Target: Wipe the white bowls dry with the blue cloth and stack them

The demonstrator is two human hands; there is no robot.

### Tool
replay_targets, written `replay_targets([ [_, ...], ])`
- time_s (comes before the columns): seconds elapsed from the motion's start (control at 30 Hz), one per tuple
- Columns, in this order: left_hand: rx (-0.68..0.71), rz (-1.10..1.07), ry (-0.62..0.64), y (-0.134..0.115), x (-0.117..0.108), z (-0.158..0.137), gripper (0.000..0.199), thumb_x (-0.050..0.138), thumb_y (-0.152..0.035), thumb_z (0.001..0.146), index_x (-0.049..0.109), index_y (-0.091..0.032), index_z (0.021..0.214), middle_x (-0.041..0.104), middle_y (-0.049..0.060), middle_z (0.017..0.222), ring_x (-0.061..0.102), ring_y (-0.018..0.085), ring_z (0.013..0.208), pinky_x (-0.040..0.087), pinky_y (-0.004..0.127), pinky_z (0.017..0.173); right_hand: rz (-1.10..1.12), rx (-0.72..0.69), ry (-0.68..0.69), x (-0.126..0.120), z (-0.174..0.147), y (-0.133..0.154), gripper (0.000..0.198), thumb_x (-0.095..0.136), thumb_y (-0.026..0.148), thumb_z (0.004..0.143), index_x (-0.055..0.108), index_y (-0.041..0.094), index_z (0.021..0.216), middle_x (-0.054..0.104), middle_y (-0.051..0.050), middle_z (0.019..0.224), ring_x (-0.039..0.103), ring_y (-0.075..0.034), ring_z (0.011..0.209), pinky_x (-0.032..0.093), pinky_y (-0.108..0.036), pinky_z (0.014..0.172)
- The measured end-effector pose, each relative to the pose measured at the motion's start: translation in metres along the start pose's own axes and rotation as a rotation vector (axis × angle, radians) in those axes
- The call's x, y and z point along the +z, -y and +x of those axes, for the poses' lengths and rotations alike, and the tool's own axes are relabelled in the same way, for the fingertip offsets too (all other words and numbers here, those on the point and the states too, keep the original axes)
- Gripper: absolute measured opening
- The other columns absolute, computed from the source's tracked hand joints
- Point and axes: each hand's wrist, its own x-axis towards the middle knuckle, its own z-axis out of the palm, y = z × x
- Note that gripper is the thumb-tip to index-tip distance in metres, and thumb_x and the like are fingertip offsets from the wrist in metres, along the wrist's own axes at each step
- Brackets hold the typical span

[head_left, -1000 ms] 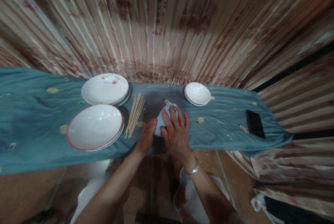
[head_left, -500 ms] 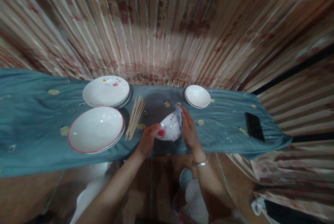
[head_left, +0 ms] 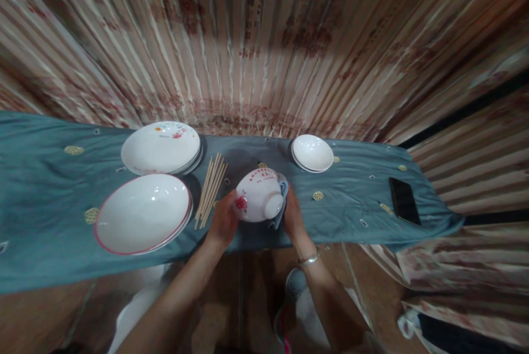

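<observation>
A white bowl (head_left: 257,200) with red flowers and red lettering is tipped on its side above the table, its foot ring turned toward the right. My left hand (head_left: 225,221) grips its left rim, the fingers partly hidden behind it. Against the bowl's right side my right hand (head_left: 292,213) presses a light blue cloth (head_left: 283,194), closed around it. Just left of the bowl lies a bundle of several wooden chopsticks (head_left: 211,191).
Stacked flowered plates (head_left: 161,147) and stacked red-rimmed dishes (head_left: 142,213) stand on the left. Small bowls (head_left: 312,152) are stacked at the back right. A black phone (head_left: 404,201) lies near the right end of the teal tablecloth (head_left: 347,216). Behind hangs a pleated curtain (head_left: 256,67).
The bowl has turned in my hands, so its lettered outside and foot ring now show. Both hands have shifted slightly left with it, and the view has moved a little.
</observation>
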Motion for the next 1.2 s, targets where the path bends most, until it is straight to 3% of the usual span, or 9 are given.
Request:
replay_targets([
  [0.13, -0.058, -0.123, -0.025, -0.003, 0.007, 0.004, 0.021, 0.061, -0.031, 0.083, 0.072, -0.014, 0.084, 0.076, 0.008, 0.086, 0.066, 0.025, 0.108, 0.050, 0.036, 0.096, 0.134, 0.160, -0.005, -0.001, 0.000, 0.002, 0.057, 0.033, 0.053, 0.097, 0.051, 0.019, 0.139, 0.054, -0.009, 0.143, 0.050, -0.022, 0.134, 0.037, -0.045, 0.113],
  [0.33, -0.170, -0.252, -0.151, -0.012, 0.014, 0.008, 0.031, 0.046, -0.025, 0.094, 0.071, -0.012, 0.106, 0.078, 0.009, 0.089, 0.067, 0.023, 0.109, 0.047, 0.038, 0.103, 0.055, 0.105, -0.031, 0.001, -0.007, 0.009, 0.061, 0.031, 0.056, 0.097, 0.049, 0.018, 0.141, 0.052, -0.010, 0.145, 0.045, -0.020, 0.137, 0.033, -0.043, 0.116],
  [0.47, -0.238, -0.311, -0.226, -0.021, 0.023, 0.007, 0.040, 0.033, -0.023, 0.099, 0.062, -0.011, 0.125, 0.078, 0.008, 0.092, 0.067, 0.021, 0.111, 0.046, 0.037, 0.106, -0.033, 0.066, -0.038, 0.006, -0.018, 0.009, 0.062, 0.025, 0.055, 0.099, 0.036, 0.019, 0.149, 0.038, -0.009, 0.155, 0.034, -0.018, 0.144, 0.027, -0.043, 0.120],
  [0.6, -0.285, -0.356, -0.260, -0.024, 0.029, 0.006, 0.044, 0.028, -0.024, 0.101, 0.059, -0.011, 0.130, 0.077, 0.009, 0.095, 0.066, 0.020, 0.111, 0.049, 0.035, 0.103, -0.113, 0.009, -0.021, 0.012, -0.029, 0.007, 0.059, 0.022, 0.047, 0.101, 0.025, 0.019, 0.153, 0.030, -0.010, 0.159, 0.026, -0.018, 0.148, 0.023, -0.045, 0.122],
  [0.77, -0.244, -0.396, -0.210, -0.022, 0.023, 0.008, 0.043, 0.034, -0.025, 0.100, 0.054, -0.010, 0.136, 0.076, 0.011, 0.105, 0.066, 0.021, 0.112, 0.050, 0.036, 0.101, -0.290, -0.105, 0.057, 0.018, -0.049, 0.011, 0.058, 0.024, 0.035, 0.102, 0.009, 0.021, 0.156, 0.016, -0.011, 0.163, 0.016, -0.021, 0.151, 0.020, -0.050, 0.122],
  [0.9, -0.259, -0.418, -0.230, -0.023, 0.021, 0.006, 0.042, 0.031, -0.025, 0.101, 0.059, -0.017, 0.130, 0.076, 0.008, 0.106, 0.063, 0.022, 0.117, 0.047, 0.036, 0.104, -0.431, -0.196, 0.139, 0.020, -0.062, 0.017, 0.063, 0.029, 0.030, 0.102, -0.002, 0.021, 0.156, 0.004, -0.013, 0.165, 0.005, -0.025, 0.152, 0.021, -0.055, 0.121],
  [1.2, -0.267, -0.392, -0.069, -0.025, 0.021, -0.008, 0.044, 0.031, -0.028, 0.101, 0.055, -0.007, 0.133, 0.074, 0.012, 0.109, 0.062, 0.021, 0.119, 0.041, 0.038, 0.111, -0.622, -0.371, 0.135, 0.019, -0.068, 0.025, 0.069, 0.035, 0.027, 0.100, -0.006, 0.020, 0.156, -0.001, -0.015, 0.164, 0.007, -0.030, 0.152, 0.031, -0.057, 0.116],
])
